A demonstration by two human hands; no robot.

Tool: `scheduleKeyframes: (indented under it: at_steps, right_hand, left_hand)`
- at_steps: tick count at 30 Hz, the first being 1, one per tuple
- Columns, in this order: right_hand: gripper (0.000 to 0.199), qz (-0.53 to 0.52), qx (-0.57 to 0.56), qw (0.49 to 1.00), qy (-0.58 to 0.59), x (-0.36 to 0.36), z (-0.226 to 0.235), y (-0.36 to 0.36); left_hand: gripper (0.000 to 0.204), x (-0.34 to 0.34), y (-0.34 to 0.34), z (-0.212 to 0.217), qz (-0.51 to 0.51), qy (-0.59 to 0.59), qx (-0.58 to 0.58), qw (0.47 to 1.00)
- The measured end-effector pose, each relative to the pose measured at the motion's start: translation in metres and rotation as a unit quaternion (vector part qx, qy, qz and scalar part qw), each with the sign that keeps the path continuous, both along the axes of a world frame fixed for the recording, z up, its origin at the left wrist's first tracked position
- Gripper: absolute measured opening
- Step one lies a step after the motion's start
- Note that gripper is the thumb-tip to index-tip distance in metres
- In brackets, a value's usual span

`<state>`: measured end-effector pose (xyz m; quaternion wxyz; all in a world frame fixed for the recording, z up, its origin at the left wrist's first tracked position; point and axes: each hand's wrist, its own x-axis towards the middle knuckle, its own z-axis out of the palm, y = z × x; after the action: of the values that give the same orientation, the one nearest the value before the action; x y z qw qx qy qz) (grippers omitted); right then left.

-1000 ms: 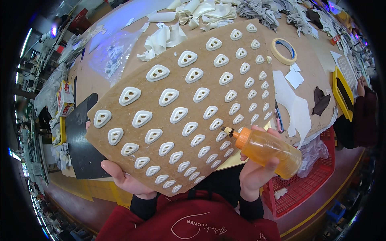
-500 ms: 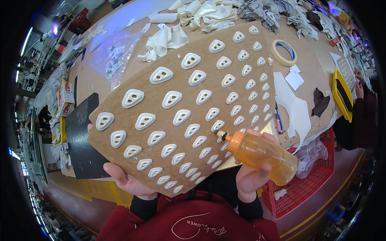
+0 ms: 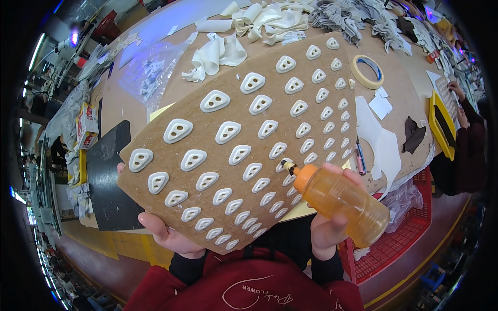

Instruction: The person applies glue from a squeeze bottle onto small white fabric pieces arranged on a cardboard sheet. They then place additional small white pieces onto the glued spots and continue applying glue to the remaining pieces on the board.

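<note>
A brown board (image 3: 202,129) is tilted up in front of me, dotted with rows of white rounded-triangle pieces (image 3: 227,132), each with two small holes. My left hand (image 3: 171,236) grips its near left edge, thumb on the front and other fingers mostly behind. In my right hand (image 3: 332,223) is a squeeze bottle (image 3: 342,202) of clear amber plastic with an orange cap. Its dark-smeared nozzle points left, over the white pieces at the board's lower right. Whether the nozzle touches a piece I cannot tell.
On the table lie masking tape (image 3: 367,71), white cut pieces (image 3: 381,140), a pen (image 3: 360,159), a dark scrap (image 3: 413,135) and a black sheet (image 3: 110,179). Fabric piles (image 3: 337,20) line the back. A red basket (image 3: 410,249) stands at lower right; another person's hands (image 3: 459,103) work at far right.
The board has shifted slightly right. My right hand and the bottle have moved a little right and the nozzle a little up.
</note>
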<state>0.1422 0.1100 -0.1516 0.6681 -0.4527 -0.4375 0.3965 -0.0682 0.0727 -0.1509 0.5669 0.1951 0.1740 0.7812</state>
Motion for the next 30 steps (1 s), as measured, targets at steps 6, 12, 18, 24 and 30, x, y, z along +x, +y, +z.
scheduleKeyframes:
  at_steps: [6, 12, 18, 24, 30]
  right_hand:
    - [0.081, -0.037, 0.006, 0.999, 0.002, 0.003, -0.009, 0.004]
    - [0.08, -0.046, -0.004, 0.999, 0.004, 0.009, -0.009, 0.004]
    - [0.079, -0.056, 0.005, 0.998, -0.001, 0.013, -0.016, 0.0]
    - [0.077, -0.04, -0.001, 0.999, 0.004, 0.013, -0.015, -0.005]
    - [0.076, -0.004, -0.016, 1.0, 0.024, 0.008, -0.005, -0.012]
  left_hand:
    - [0.071, 0.0, 0.0, 0.001, 0.008, 0.0, -0.001, 1.0]
    - [0.071, 0.003, -0.001, 0.001, 0.01, 0.003, 0.003, 1.0]
    - [0.071, 0.006, -0.002, 0.002, 0.004, 0.012, 0.003, 1.0]
    - [0.07, 0.007, -0.003, 0.001, 0.009, 0.014, 0.002, 1.0]
    - [0.07, 0.006, -0.004, 0.001, 0.018, 0.017, -0.002, 1.0]
